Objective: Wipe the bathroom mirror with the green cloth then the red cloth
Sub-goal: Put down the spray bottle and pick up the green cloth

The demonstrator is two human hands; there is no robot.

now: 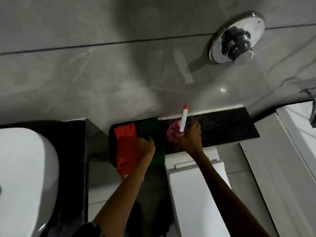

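Though mirror out of view, both cloths near: left hand (145,145) pinches green cloth (150,132), red cloth (125,144) touching at left, could drag off ledge (222,129). Right hand (188,135) grips bottle (176,130); may tip. Far: wall.

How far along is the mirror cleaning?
Barely begun. The red cloth and green cloth both lie folded on the dark ledge. The left hand rests on them; the right hand grips a spray bottle. No mirror in view; all wiping remains.
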